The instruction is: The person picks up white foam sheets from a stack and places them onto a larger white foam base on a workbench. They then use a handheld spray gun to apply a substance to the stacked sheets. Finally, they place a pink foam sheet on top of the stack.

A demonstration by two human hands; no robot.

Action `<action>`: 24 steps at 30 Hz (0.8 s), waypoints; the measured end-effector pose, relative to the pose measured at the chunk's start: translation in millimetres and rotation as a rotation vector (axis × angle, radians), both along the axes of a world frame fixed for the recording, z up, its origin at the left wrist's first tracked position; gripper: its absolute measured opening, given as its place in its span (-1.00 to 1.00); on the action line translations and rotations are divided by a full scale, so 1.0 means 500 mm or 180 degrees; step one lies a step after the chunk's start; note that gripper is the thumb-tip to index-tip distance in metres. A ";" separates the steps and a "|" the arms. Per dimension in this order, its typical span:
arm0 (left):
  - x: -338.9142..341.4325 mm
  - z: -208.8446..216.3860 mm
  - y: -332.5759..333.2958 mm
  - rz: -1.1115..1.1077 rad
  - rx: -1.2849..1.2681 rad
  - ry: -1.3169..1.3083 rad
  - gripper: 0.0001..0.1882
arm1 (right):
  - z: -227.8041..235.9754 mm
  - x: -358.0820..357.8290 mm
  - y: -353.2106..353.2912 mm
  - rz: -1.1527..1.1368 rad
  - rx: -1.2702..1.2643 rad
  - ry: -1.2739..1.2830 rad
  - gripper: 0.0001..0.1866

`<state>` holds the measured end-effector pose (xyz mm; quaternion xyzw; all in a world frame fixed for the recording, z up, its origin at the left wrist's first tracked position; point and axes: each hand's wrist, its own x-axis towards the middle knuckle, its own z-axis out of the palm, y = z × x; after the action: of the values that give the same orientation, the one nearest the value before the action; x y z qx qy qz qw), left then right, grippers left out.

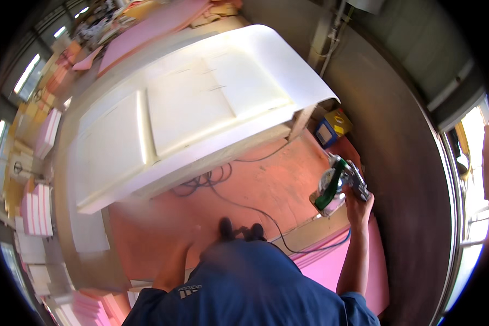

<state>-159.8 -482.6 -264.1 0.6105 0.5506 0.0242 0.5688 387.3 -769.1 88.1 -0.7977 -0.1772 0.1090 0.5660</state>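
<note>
Firstly, at far left: one stack of pink-and-white layered foam (37,212), against the room's edge. Next, left forearm (171,270), bare below a dark sleeve; its hand is lost in blur, so whether it is open, or touching anything, cannot be told. Centre: one large white padded slab (193,103), curved at its far right corner, raised panels on top, on a wooden support above a reddish floor (266,185). Below it, one dark hose (209,179), loosely coiled, trailing rightward to a blue end near the right forearm. Right: one blue-and-yellow box (333,129) by the support; nearer, one silver hand tool (355,180), apparently a spray gun, held off the slab's right end, with a green-banded piece (331,187) alongside, attached or separate unclear. Right hand (359,206): fingers closed around the tool; arms well apart. Step in hand, by judgement: handling the tool between passes on the slab; the next move probably calls for guiding it to the panels, hose kept free.
</note>
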 end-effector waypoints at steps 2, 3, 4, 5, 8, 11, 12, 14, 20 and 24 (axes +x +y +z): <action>-0.025 -0.003 -0.017 -0.0182 0.0117 0.0094 -0.56 | -0.032 -0.006 0.000 -0.0004 0.0230 0.0064 -0.88; 0.006 0.026 -0.029 -0.0411 0.0177 0.0340 -0.55 | -0.037 -0.009 0.001 -0.0027 0.0273 0.0121 -0.89; 0.029 0.061 -0.034 -0.0595 0.0264 0.0609 -0.54 | -0.050 -0.012 0.006 -0.0061 0.0353 0.0030 -0.88; 0.031 0.077 -0.025 -0.0730 0.0401 0.0666 -0.53 | -0.066 -0.018 0.019 -0.0101 0.0504 -0.0011 -0.87; 0.010 0.141 -0.016 -0.0483 0.0430 0.0124 -0.54 | -0.042 -0.074 0.072 -0.0068 0.0403 0.0012 -0.83; -0.037 0.148 -0.041 -0.0116 0.0363 -0.0008 -0.55 | -0.010 -0.137 0.096 0.0234 0.0576 0.0292 -0.81; -0.063 0.116 -0.041 0.0011 0.0372 0.0091 -0.55 | -0.024 -0.160 0.124 0.0386 0.0647 0.0353 -0.81; -0.138 0.035 -0.013 0.0620 0.0029 -0.0406 -0.56 | -0.039 -0.220 0.193 0.0702 0.0688 0.0465 -0.80; -0.283 -0.026 0.005 0.0426 0.0540 -0.0190 -0.57 | -0.018 -0.420 0.373 0.1102 0.0703 0.0054 -0.81; -0.610 -0.110 -0.022 0.1199 -0.0181 -0.0002 -0.58 | -0.023 -0.600 0.551 0.1399 0.0893 0.0132 -0.90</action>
<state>-465.0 -493.7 -319.2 0.4802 0.6555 0.1149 0.5714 87.6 -493.6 76.4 -0.6514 -0.3480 0.2200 0.6373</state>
